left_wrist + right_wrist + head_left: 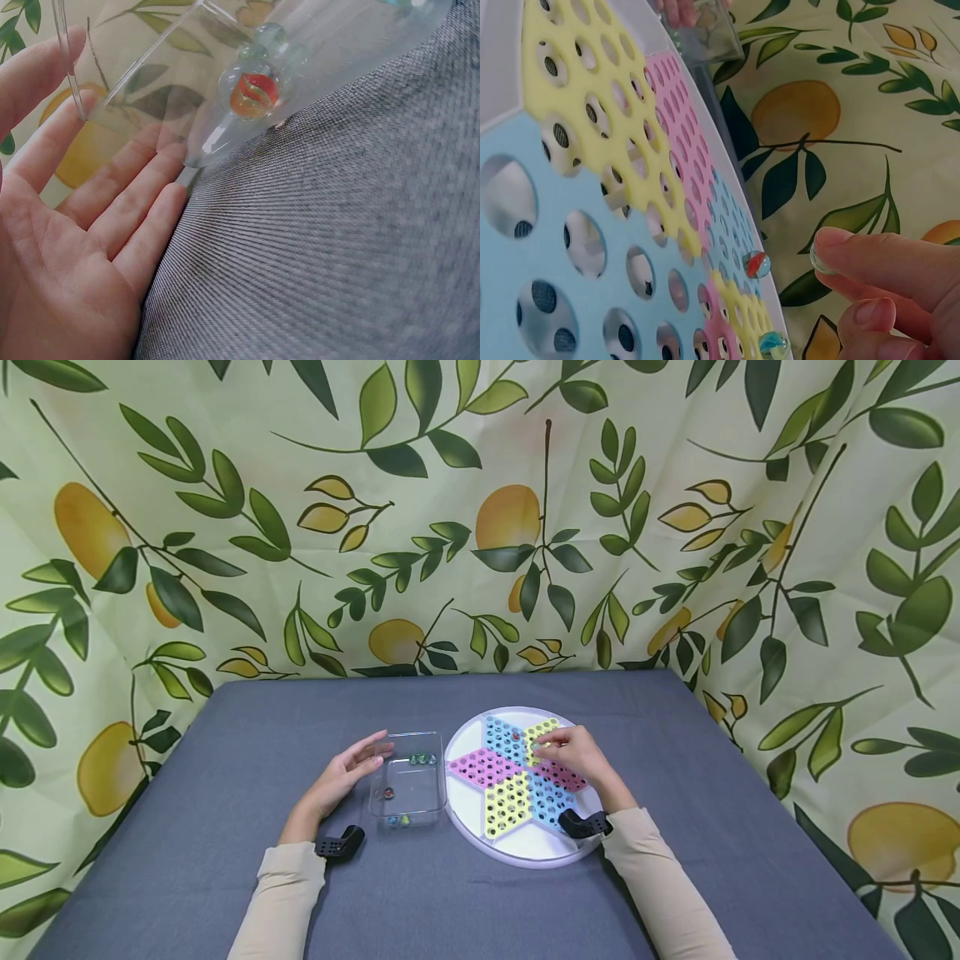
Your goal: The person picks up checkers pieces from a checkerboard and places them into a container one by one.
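Observation:
My right hand [576, 753] is over the yellow upper-right point of the star-shaped Chinese checkers board [465, 810]. Thumb and forefinger pinch a clear greenish marble [823, 262], mostly covered by the fingertips in the right wrist view. A red-swirled marble [757, 264] sits on the blue point, and a blue-green marble [773, 345] on the yellow one. At the left side of a clear plastic box [408, 817], my left hand [347, 774] rests its extended fingers against the wall. Inside the box lie several green marbles [422, 759], a red-swirled marble [388, 793] and a few by the near wall.
The box stands just left of the round white board, almost touching it. Both lie on a grey cloth-covered table [450, 910]. A curtain [450, 568] printed with leaves and fruit hangs behind the table and along its sides.

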A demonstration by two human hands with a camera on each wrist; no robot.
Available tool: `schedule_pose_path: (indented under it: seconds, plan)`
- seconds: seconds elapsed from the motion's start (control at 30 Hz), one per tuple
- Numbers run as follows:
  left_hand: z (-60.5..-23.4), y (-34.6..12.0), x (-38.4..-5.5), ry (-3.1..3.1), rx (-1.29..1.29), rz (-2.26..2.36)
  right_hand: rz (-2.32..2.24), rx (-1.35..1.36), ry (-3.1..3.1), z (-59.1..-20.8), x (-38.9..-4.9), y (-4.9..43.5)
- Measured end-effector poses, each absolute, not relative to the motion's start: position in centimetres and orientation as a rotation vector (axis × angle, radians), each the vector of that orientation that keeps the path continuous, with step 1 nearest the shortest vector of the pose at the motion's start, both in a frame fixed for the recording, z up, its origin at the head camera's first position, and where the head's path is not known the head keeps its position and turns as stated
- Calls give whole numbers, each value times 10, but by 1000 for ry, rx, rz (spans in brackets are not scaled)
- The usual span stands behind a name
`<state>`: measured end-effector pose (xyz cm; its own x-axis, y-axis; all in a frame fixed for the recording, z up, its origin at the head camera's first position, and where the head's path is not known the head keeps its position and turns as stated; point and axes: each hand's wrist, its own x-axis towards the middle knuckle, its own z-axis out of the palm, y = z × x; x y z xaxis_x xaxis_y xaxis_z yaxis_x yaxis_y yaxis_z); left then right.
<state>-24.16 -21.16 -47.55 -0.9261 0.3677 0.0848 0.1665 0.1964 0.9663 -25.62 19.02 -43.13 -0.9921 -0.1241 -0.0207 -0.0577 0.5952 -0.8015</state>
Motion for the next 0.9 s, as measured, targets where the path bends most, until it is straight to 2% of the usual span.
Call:
schedule_pose_path:
  seconds: [0.9]
  plan:
    - [-477, -213, -243, 2301, 522, 1810, -1494, -262, 2654, -419, -252, 164]
